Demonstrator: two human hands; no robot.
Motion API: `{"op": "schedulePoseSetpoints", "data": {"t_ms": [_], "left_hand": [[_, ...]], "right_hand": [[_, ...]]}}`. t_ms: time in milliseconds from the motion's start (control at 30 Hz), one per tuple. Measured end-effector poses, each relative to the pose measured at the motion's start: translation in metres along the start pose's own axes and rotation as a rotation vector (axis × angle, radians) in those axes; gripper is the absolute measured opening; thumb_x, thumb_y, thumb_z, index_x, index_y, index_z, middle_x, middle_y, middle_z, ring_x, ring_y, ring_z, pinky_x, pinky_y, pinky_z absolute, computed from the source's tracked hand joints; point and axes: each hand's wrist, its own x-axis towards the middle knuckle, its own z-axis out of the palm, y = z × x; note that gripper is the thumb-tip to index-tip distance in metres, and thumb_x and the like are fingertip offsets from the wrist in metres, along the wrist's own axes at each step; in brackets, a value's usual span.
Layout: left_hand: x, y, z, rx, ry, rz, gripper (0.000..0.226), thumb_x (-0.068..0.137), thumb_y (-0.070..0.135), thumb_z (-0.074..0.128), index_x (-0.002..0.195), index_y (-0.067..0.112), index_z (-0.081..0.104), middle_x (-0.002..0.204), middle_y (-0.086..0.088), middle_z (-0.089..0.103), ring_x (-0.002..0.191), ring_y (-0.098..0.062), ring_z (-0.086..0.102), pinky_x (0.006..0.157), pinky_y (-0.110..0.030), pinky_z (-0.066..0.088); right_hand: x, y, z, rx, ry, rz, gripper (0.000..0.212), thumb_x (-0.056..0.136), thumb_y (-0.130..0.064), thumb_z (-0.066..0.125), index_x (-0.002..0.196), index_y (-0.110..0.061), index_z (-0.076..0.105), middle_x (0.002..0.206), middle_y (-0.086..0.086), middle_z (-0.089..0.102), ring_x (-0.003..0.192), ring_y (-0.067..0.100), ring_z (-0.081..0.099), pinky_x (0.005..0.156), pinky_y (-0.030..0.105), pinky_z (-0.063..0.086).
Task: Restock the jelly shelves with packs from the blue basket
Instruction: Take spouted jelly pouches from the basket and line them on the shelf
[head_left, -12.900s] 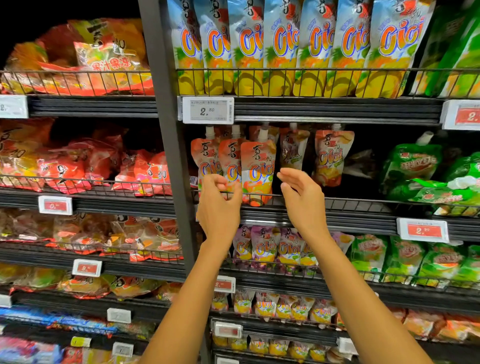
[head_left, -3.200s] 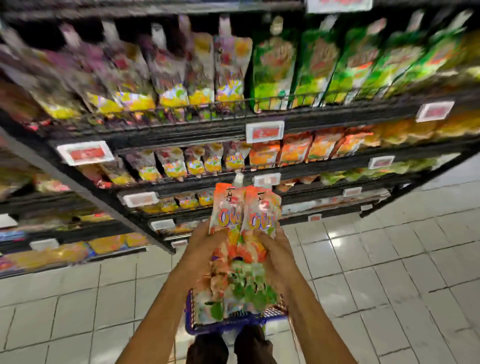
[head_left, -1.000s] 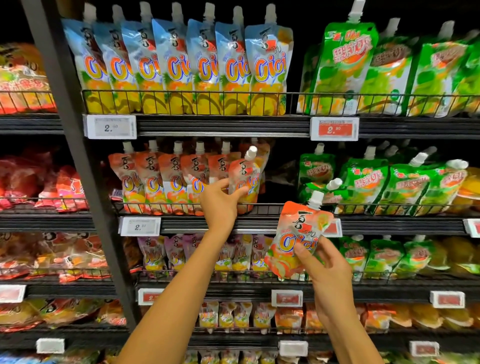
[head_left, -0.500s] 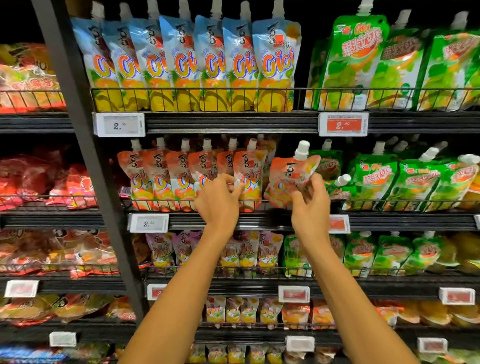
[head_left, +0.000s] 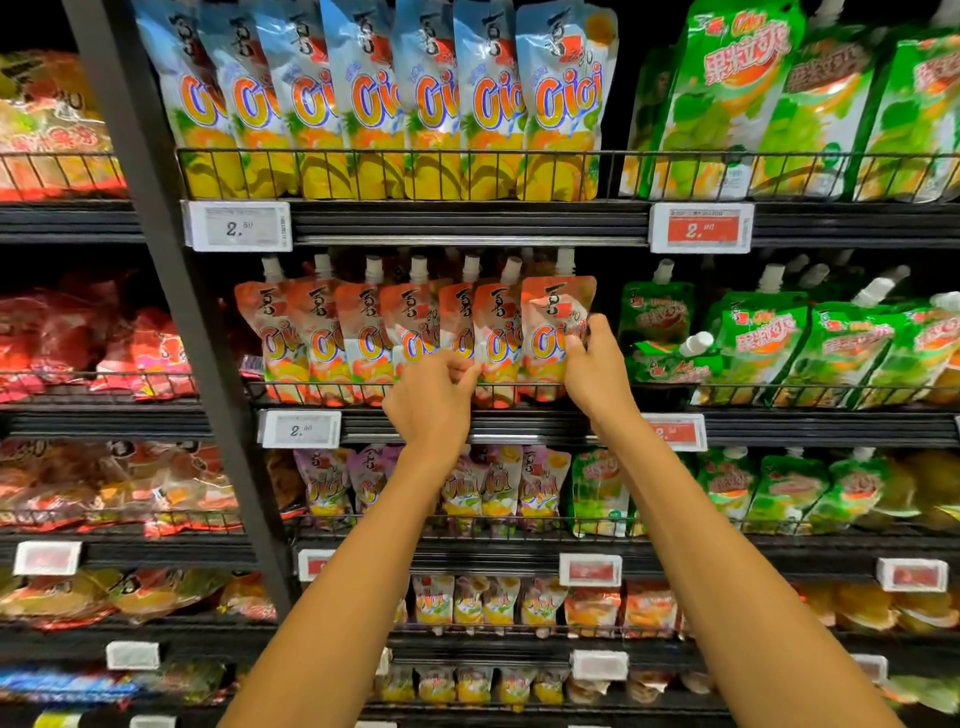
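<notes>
A row of several orange jelly pouches (head_left: 363, 332) with white spouts stands behind the wire rail (head_left: 675, 389) of the second shelf. My right hand (head_left: 595, 364) grips the right edge of the rightmost orange pouch (head_left: 553, 322), which stands upright at the end of the row. My left hand (head_left: 434, 400) pinches the lower part of the pouch beside it (head_left: 501, 332), just above the rail. The blue basket is out of view.
Blue-and-yellow pouches (head_left: 395, 98) fill the shelf above, green pouches (head_left: 779, 338) stand to the right, purple pouches (head_left: 493, 488) below. A dark upright post (head_left: 171, 322) divides off red snack bags (head_left: 78, 338) on the left. Price tags (head_left: 300, 428) line the shelf edges.
My right hand has set the tilted orange pouch upright at the right end of the row behind the rail. My left hand has shifted slightly right along the row.
</notes>
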Motion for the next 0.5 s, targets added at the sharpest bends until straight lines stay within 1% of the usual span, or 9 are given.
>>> {"op": "schedulePoseSetpoints", "data": {"t_ms": [33,100,133,200,267,367,433,467,500], "left_hand": [[0.0,-0.001,0.0,-0.007,0.004,-0.003,0.021,0.09,0.049,0.065,0.089,0.03,0.074,0.084,0.013,0.074,0.072,-0.007,0.063,0.049,-0.019,0.02],[-0.001,-0.002,0.0,-0.011,0.014,-0.009,0.021,0.09,0.048,0.064,0.089,0.03,0.074,0.084,0.013,0.074,0.066,-0.005,0.054,0.05,-0.019,0.017],[-0.001,-0.002,0.0,-0.011,0.019,-0.01,0.02,0.09,0.048,0.064,0.09,0.03,0.074,0.085,0.013,0.074,0.065,-0.005,0.053,0.05,-0.018,0.017],[0.0,-0.001,0.0,-0.016,0.022,-0.007,0.019,0.09,0.047,0.065,0.09,0.03,0.074,0.086,0.012,0.074,0.067,-0.008,0.06,0.05,-0.018,0.019],[-0.001,-0.001,-0.003,-0.031,0.027,-0.001,0.019,0.09,0.047,0.065,0.091,0.031,0.074,0.085,0.012,0.074,0.071,-0.01,0.064,0.05,-0.02,0.023],[-0.005,0.0,-0.007,-0.069,0.036,0.009,0.019,0.09,0.048,0.064,0.092,0.032,0.073,0.086,0.014,0.074,0.072,-0.009,0.064,0.055,-0.023,0.031],[-0.013,0.001,-0.01,-0.108,0.044,0.01,0.018,0.089,0.048,0.064,0.09,0.033,0.073,0.084,0.015,0.073,0.07,-0.005,0.06,0.055,-0.021,0.03],[-0.018,0.001,-0.011,-0.134,0.041,0.012,0.017,0.089,0.048,0.064,0.089,0.034,0.073,0.084,0.016,0.072,0.07,-0.004,0.06,0.054,-0.021,0.032],[-0.024,0.001,-0.011,-0.166,0.03,0.015,0.016,0.089,0.048,0.064,0.088,0.035,0.073,0.084,0.017,0.072,0.071,-0.004,0.062,0.055,-0.022,0.038]], "right_hand": [[0.002,-0.002,0.001,-0.044,-0.017,0.028,0.016,0.104,-0.015,0.035,0.114,-0.007,0.046,0.099,0.005,0.057,0.087,0.023,0.054,0.077,0.041,0.046],[0.005,-0.005,0.003,-0.141,-0.056,0.067,0.017,0.105,-0.015,0.034,0.112,-0.004,0.045,0.103,0.011,0.056,0.09,0.027,0.053,0.083,0.045,0.046],[0.007,-0.006,0.004,-0.18,-0.071,0.079,0.015,0.105,-0.015,0.034,0.108,-0.005,0.044,0.102,0.012,0.055,0.089,0.028,0.052,0.081,0.044,0.045],[0.01,-0.006,0.004,-0.225,-0.077,0.1,0.008,0.104,-0.012,0.034,0.101,-0.007,0.04,0.099,0.012,0.052,0.085,0.027,0.048,0.073,0.04,0.04],[0.012,-0.005,0.002,-0.249,-0.077,0.123,0.004,0.101,-0.006,0.036,0.101,-0.006,0.04,0.098,0.013,0.051,0.082,0.027,0.046,0.068,0.035,0.038],[0.007,-0.003,0.0,-0.223,-0.069,0.137,0.019,0.095,0.004,0.038,0.112,0.0,0.046,0.103,0.018,0.057,0.074,0.023,0.05,0.054,0.032,0.037],[-0.003,-0.002,-0.001,-0.209,-0.019,0.08,0.029,0.093,0.008,0.039,0.121,0.001,0.045,0.103,0.018,0.06,0.069,0.02,0.051,0.048,0.026,0.037],[-0.01,-0.001,-0.002,-0.199,0.014,0.034,0.038,0.093,0.01,0.04,0.129,0.0,0.044,0.104,0.015,0.061,0.074,0.023,0.056,0.048,0.021,0.039],[-0.019,0.002,-0.003,-0.178,0.044,-0.013,0.046,0.093,0.011,0.04,0.138,-0.001,0.041,0.108,0.012,0.062,0.086,0.027,0.06,0.057,0.016,0.045]]}}
